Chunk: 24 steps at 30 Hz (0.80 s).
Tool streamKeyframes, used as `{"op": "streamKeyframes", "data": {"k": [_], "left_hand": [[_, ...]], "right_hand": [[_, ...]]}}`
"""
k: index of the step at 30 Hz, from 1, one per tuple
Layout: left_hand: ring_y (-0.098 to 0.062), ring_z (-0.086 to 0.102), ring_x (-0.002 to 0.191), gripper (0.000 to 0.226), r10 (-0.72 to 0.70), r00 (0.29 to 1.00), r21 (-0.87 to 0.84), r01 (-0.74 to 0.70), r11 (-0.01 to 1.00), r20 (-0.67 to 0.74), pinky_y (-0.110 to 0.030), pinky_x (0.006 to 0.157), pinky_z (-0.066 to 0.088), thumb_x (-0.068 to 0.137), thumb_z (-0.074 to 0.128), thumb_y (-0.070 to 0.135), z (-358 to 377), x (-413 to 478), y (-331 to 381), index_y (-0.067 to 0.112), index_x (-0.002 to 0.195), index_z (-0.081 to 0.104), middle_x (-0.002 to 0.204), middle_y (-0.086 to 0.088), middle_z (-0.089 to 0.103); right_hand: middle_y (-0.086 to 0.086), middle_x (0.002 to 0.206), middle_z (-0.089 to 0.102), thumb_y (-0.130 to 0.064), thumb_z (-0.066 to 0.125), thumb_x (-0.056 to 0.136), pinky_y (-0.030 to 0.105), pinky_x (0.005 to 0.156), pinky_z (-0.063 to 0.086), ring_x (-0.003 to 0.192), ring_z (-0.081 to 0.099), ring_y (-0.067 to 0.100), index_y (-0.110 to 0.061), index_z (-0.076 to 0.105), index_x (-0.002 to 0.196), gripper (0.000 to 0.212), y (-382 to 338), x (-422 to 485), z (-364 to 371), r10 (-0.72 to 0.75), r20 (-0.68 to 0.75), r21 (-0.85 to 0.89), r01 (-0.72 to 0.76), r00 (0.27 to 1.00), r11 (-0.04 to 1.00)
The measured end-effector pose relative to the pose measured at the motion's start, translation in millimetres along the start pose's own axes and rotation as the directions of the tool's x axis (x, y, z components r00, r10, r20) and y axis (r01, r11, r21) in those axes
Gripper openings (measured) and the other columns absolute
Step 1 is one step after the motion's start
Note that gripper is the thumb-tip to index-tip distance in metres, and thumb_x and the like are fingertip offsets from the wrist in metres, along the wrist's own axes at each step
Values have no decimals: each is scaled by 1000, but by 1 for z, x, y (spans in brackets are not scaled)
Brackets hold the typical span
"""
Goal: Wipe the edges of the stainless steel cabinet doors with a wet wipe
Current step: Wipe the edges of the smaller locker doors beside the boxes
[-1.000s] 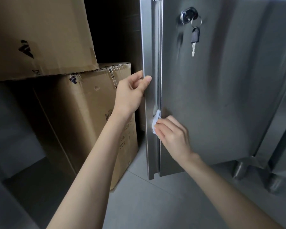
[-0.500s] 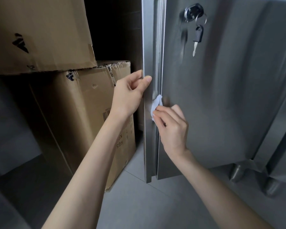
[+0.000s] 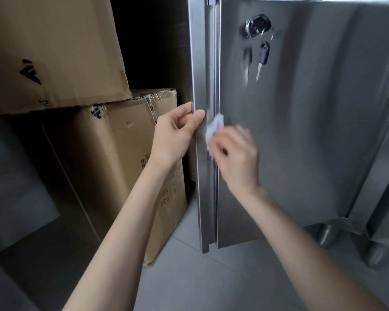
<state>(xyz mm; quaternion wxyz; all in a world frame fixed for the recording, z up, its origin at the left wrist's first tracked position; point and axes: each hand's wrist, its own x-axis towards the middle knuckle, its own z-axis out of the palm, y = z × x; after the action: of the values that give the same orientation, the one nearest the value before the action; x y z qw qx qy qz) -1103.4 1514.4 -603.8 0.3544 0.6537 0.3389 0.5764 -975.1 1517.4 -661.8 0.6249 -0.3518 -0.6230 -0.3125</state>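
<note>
A stainless steel cabinet door [image 3: 301, 131] stands open, its vertical edge [image 3: 208, 70] facing me. My left hand [image 3: 175, 133] grips that edge at mid height, thumb on the front face and fingers curled behind it. My right hand [image 3: 236, 158] pinches a crumpled white wet wipe [image 3: 215, 126] and presses it against the groove of the edge, just right of my left thumb. The right hand is blurred by motion.
A lock [image 3: 257, 25] with a hanging key [image 3: 262, 59] sits high on the door. Two stacked cardboard boxes [image 3: 112, 153] fill the space to the left. Steel cabinet legs [image 3: 328, 234] stand at lower right on the grey tiled floor [image 3: 211, 283].
My right hand has slid the wipe upward along the door edge, from below my left hand to level with its thumb. My left hand keeps its grip.
</note>
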Motion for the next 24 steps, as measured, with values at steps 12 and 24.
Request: {"op": "streamKeyframes", "data": {"k": [12,24], "left_hand": [[-26,61,118,40,-18,998,15,20,1000,-67,-46,105,45,96,60,20,5,9,-6,3,132,56,120,-14,67],[-3,48,64,29,72,946,-31,-86,996,-316,-33,79,50,87,72,24,14,23,-39,3,106,69,66,9,58]], "right_hand": [[11,69,62,5,61,87,27,62,43,61,51,25,0,61,60,28,7,-96,8,43,112,108,-55,993,993],[1,56,53,7,70,73,25,47,40,50,44,21,-11,53,52,32,22,-181,-17,-144,610,76,123,779,989]]}}
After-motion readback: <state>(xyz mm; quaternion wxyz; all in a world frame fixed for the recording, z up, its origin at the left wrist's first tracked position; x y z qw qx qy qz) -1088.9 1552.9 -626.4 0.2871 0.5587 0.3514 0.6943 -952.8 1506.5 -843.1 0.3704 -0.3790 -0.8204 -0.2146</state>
